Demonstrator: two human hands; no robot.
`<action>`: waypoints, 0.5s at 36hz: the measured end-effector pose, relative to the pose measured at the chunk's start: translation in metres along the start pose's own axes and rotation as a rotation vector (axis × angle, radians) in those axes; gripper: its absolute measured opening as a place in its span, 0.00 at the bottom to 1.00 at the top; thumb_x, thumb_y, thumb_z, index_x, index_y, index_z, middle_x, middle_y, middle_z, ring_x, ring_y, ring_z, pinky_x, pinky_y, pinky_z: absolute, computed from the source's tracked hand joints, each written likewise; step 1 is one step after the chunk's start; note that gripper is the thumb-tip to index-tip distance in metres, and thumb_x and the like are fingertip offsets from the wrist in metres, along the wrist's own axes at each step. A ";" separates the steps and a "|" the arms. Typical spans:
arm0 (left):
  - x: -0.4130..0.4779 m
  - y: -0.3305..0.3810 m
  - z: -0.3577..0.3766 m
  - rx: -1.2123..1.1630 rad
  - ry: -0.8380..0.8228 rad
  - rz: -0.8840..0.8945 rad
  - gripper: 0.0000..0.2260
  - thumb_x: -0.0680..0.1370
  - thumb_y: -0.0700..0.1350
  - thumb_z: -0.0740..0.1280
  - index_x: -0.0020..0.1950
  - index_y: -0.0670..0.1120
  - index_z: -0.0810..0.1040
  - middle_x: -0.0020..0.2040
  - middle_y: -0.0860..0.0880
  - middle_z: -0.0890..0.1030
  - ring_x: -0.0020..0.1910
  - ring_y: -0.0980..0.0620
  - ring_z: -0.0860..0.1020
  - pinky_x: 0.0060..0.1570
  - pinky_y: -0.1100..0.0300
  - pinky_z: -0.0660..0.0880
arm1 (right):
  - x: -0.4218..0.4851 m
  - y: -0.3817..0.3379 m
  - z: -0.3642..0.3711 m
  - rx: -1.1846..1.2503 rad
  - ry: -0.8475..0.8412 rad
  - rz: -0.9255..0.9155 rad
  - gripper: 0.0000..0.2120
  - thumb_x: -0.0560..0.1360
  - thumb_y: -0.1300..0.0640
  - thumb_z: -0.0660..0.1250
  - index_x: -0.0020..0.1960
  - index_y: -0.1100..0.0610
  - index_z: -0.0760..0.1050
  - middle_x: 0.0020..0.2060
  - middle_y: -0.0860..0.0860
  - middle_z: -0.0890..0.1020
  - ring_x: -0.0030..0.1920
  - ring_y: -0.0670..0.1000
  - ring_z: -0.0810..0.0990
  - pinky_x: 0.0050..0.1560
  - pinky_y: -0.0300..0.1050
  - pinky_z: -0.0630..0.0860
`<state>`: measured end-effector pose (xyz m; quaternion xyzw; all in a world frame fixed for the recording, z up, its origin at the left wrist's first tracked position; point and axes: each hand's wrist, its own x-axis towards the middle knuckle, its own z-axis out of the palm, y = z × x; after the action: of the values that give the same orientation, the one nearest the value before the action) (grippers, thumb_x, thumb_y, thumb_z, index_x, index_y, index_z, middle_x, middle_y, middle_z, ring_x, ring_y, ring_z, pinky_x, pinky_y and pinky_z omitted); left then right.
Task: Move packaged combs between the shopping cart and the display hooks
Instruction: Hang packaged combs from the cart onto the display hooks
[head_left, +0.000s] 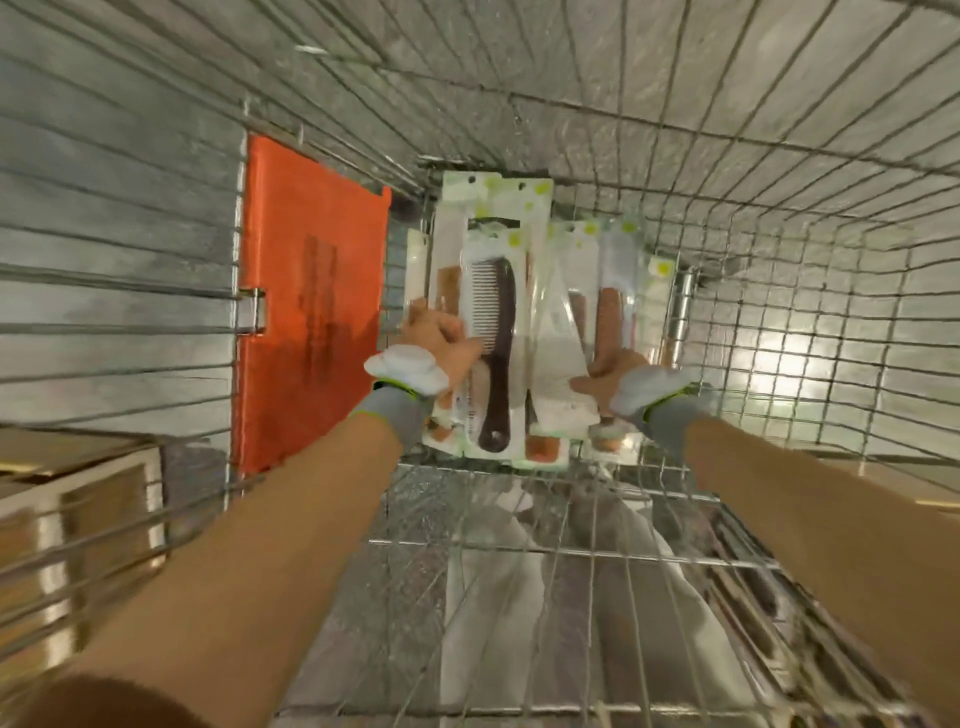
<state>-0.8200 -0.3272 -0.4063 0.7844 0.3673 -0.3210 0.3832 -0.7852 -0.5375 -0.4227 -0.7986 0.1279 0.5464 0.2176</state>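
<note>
Several packaged combs lie in a loose pile at the far end of the wire shopping cart (571, 551). On top is a dark brown comb (496, 332) in a clear and white pack. My left hand (441, 338) reaches in and grips the left edge of that pack, thumb on its front. My right hand (608, 374) holds the right side of the pile, its thumb lying over a white pack (556, 358) and its fingers hidden behind orange combs (610, 317). Both wrists wear grey and white cuffs. No display hooks are in view.
An orange plastic flap (311, 301) hangs on the cart's left inner wall. Wire mesh walls (779, 291) close in on all sides. Cardboard boxes (78, 509) stand outside the cart at lower left, and another shows at the right edge (904, 478).
</note>
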 end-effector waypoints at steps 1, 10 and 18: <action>-0.001 0.001 0.004 -0.012 -0.018 -0.009 0.09 0.75 0.45 0.70 0.53 0.45 0.77 0.49 0.47 0.77 0.49 0.49 0.76 0.51 0.61 0.71 | 0.000 0.001 0.003 0.031 -0.002 -0.005 0.19 0.75 0.55 0.67 0.61 0.66 0.74 0.53 0.60 0.78 0.58 0.60 0.77 0.55 0.48 0.71; 0.005 0.008 0.025 0.015 0.040 -0.030 0.35 0.64 0.54 0.78 0.64 0.41 0.70 0.61 0.41 0.76 0.59 0.41 0.77 0.59 0.48 0.75 | -0.019 0.023 -0.015 0.049 0.009 -0.072 0.17 0.80 0.58 0.60 0.67 0.58 0.71 0.62 0.55 0.77 0.58 0.55 0.75 0.53 0.37 0.69; 0.002 0.019 0.039 0.026 -0.037 0.033 0.20 0.76 0.47 0.71 0.64 0.41 0.71 0.59 0.43 0.79 0.59 0.41 0.77 0.57 0.53 0.73 | -0.032 0.058 -0.037 0.161 0.109 -0.003 0.16 0.79 0.57 0.61 0.66 0.55 0.72 0.56 0.55 0.81 0.48 0.56 0.80 0.51 0.51 0.79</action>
<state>-0.8120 -0.3669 -0.4208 0.7890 0.3430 -0.3340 0.3850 -0.7923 -0.6077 -0.3934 -0.8071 0.1821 0.4898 0.2747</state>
